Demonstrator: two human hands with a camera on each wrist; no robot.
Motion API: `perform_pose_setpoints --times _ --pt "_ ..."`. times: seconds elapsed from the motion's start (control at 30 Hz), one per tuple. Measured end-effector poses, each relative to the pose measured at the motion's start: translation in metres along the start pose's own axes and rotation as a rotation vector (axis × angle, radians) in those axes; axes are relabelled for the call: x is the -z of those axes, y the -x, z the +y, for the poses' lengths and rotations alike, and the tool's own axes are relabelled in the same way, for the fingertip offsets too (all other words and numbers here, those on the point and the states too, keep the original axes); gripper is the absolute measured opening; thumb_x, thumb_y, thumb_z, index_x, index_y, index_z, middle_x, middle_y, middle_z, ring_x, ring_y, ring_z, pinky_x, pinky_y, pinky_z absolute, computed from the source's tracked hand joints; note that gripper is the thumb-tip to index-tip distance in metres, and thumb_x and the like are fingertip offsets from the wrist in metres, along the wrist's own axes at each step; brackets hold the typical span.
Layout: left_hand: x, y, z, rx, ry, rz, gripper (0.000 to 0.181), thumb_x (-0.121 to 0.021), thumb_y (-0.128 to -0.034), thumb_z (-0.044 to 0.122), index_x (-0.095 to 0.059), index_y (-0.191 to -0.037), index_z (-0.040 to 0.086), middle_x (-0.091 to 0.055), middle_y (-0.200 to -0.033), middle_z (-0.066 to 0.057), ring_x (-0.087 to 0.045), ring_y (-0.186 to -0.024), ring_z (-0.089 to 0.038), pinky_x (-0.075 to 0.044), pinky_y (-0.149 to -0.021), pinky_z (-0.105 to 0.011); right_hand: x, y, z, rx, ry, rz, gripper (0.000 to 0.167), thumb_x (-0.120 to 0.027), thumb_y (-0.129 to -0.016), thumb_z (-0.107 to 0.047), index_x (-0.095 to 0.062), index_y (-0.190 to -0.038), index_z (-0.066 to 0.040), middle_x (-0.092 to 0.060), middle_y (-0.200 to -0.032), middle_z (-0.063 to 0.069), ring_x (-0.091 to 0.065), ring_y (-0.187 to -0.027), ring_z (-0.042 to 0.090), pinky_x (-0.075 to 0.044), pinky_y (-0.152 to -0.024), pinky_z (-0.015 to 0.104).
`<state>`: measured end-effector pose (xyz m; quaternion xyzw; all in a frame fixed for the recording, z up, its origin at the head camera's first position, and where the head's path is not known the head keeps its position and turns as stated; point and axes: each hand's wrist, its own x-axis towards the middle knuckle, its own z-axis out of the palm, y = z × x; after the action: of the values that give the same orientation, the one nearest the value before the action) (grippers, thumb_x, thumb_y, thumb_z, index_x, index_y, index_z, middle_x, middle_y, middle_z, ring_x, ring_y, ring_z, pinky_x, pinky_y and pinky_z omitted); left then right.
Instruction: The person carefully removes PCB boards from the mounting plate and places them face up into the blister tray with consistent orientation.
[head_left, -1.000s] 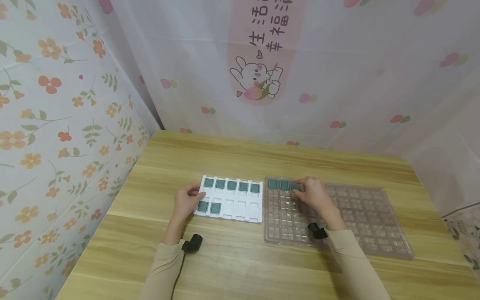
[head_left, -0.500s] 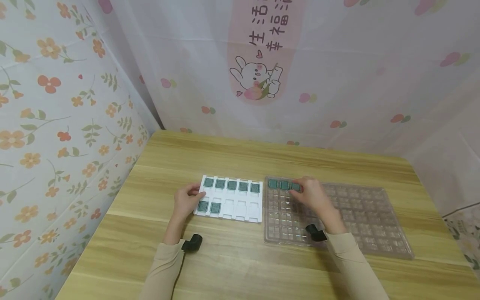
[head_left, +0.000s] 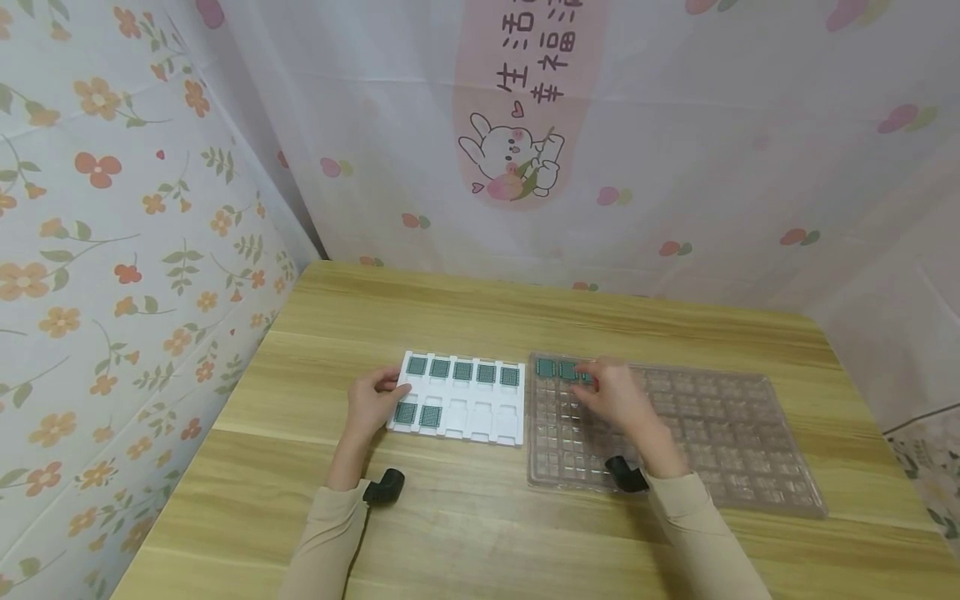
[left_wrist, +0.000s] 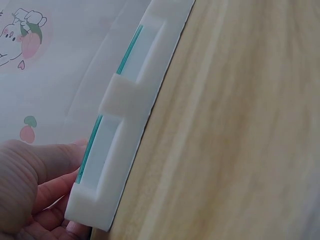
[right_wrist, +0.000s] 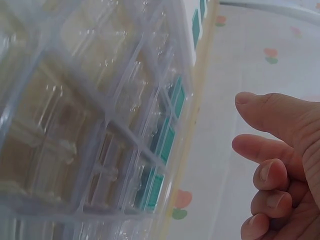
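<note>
The left hand (head_left: 370, 402) grips one white rectangular plastic tray (head_left: 467, 393) holding seven square green chips (head_left: 462, 372); the empty right hand (head_left: 618, 396), thumb and forefinger parted, hovers over one clear gridded plastic tray (head_left: 731, 442) holding three (head_left: 568, 370).

A wood-grained desk (head_left: 442, 525) is standing against a pale curtain (head_left: 675, 133), which is hanging beyond the far edge. Above that edge, a rabbit (head_left: 506, 154) is showing under dark lettering (head_left: 543, 50), fruit prints scattering around it. A floral curtain (head_left: 142, 250) is running along the left edge. Soft light is glossing the desk's near half.
</note>
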<state>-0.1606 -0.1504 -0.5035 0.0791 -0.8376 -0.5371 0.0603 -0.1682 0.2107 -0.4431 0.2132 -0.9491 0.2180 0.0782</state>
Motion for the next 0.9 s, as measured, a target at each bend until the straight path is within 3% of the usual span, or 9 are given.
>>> perform_pose_setpoints --times 0.33,0.57,0.9 --pt "0.000 0.000 -0.001 -0.010 0.008 0.001 0.030 -0.071 -0.0793 0.001 -0.066 -0.107 -0.006 -0.066 -0.093 -0.020 -0.061 -0.084 -0.027 -0.045 -0.065 -0.015 -0.006 0.001 -0.014 0.024 -0.057 0.018 0.029 -0.077 -0.073 -0.004 -0.068 -0.097 0.009 -0.040 -0.058 -0.003 -0.033 -0.050 0.007 -0.032 -0.045 0.022" --pt "0.000 0.000 -0.001 -0.006 0.012 -0.002 0.029 -0.071 -0.0793 0.001 -0.066 -0.107 -0.006 -0.066 -0.093 -0.019 -0.061 -0.084 -0.027 -0.045 -0.064 -0.015 -0.011 0.001 -0.023 0.045 -0.049 0.013 0.029 -0.078 -0.072 -0.007 -0.069 -0.097 0.005 -0.040 -0.058 -0.003 -0.032 -0.051 0.007 -0.031 -0.046 0.023" --pt "0.000 0.000 -0.001 -0.003 0.006 0.006 0.030 -0.072 -0.0793 0.002 -0.066 -0.107 -0.006 -0.066 -0.093 -0.019 -0.061 -0.083 -0.027 -0.045 -0.064 -0.015 -0.013 0.002 -0.035 0.003 -0.063 -0.020 0.030 -0.077 -0.076 -0.012 -0.069 -0.100 0.004 -0.039 -0.061 -0.004 -0.033 -0.053 0.008 -0.032 -0.047 0.022"
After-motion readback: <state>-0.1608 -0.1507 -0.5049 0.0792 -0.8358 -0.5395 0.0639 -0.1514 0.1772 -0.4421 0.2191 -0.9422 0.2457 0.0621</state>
